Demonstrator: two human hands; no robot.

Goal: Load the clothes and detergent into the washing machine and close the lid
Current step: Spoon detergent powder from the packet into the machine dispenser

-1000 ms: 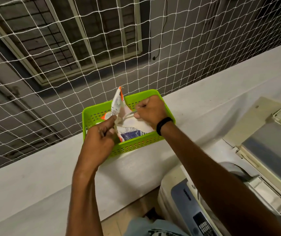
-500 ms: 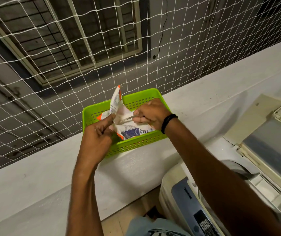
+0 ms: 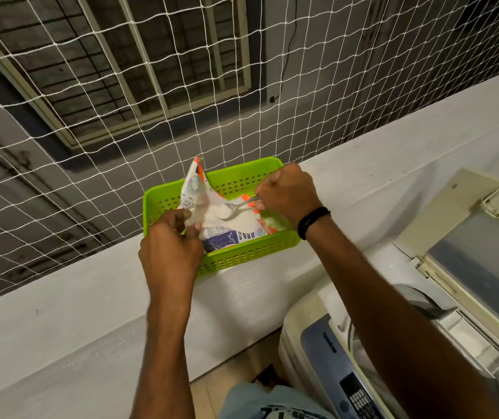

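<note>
The spoon (image 3: 227,210) has come up heaped. The right hand (image 3: 287,193) grips it while the left hand (image 3: 171,246) pinches the detergent packet (image 3: 230,237) open. Washing machine (image 3: 326,352) next.

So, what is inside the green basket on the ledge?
An opened detergent packet lies in the green basket. The left hand pinches its edge, and the right hand holds a spoon at the white powder inside it. Whatever lies under the packet is hidden.
</note>
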